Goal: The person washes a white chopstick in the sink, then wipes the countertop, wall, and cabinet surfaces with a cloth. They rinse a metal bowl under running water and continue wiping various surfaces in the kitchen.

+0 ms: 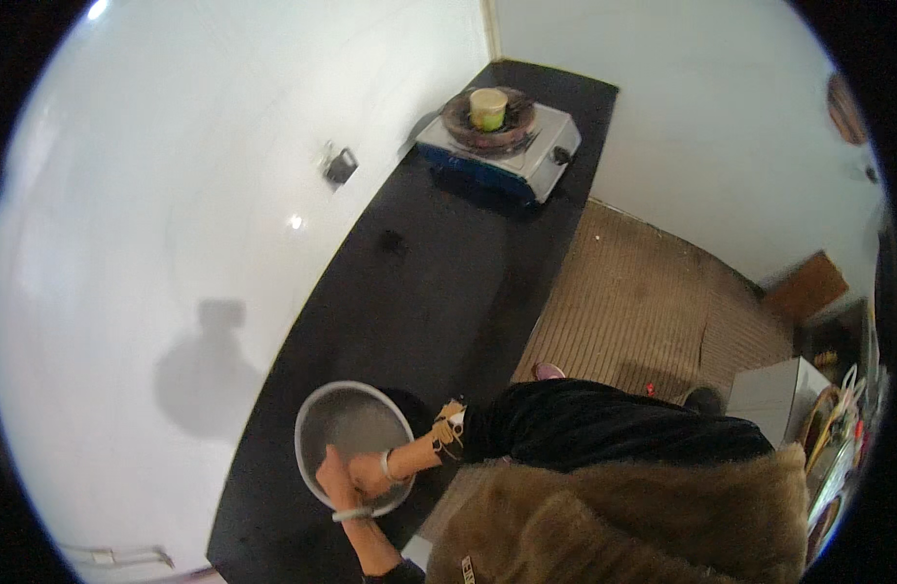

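Note:
A round basin with a pale rim (303,416) stands on the dark countertop. Both of my hands are inside it, close together and seeming to touch. My left hand (334,474) reaches in from the lower side, a pale bangle on its wrist. From the other side comes my right hand (369,474), lower in the basin, with a white bangle and a tan-trimmed dark sleeve (485,431). The fingers are blurred and partly hidden, so I cannot tell whether they hold anything. The greyish inside of the basin (346,416) does not show clearly what it contains.
Farther along the dark countertop (419,306) is a portable stove (550,157), bearing a brown round dish (455,131) and a green-and-cream cup (488,109). A white wall (200,219) with a socket (339,166) borders the counter. A pale box (766,394) stands on the right.

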Tool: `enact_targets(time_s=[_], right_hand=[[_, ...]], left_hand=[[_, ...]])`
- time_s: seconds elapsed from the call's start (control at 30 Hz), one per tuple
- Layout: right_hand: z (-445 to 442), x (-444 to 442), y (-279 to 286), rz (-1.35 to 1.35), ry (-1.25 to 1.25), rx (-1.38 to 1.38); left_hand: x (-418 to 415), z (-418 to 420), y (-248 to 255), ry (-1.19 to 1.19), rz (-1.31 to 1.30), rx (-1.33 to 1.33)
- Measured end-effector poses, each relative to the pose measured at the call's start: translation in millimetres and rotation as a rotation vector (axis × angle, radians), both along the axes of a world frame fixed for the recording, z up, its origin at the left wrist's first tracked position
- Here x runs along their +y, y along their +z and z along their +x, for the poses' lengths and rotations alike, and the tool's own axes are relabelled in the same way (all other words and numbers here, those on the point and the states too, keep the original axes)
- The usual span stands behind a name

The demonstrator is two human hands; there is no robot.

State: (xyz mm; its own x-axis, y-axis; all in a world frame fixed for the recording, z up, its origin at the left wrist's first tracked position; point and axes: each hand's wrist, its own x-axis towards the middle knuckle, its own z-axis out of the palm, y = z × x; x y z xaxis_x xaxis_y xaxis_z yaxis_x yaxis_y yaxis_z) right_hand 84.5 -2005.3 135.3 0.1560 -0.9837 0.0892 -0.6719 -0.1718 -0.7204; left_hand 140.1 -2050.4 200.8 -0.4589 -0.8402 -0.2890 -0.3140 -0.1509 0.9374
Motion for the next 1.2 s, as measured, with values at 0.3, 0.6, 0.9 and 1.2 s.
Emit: enact_targets(time_s=[0.3, 0.6, 0.9, 1.2], right_hand=[[-24.3, 36.5, 28.3, 0.269, -0.209, -0.094], [-37.0, 47.0, 62.2, 0.001, -0.2, -0.236], [-52.4, 18.7, 97.3, -0.536, -0.58, -0.588], [-151.4, 73.4, 111.7, -0.033, -0.706, -1.07]], left_hand=[[-7.0, -0.6, -48.1, 0.241, 0.202, 0.036], [20.2, 13.7, 14.7, 0.373, 0.324, 0.219], [-0.1, 29.8, 79.4, -0.207, 0.141, 0.283], [-44.0, -39.5, 63.3, -0.652, 0.386, 0.125]])
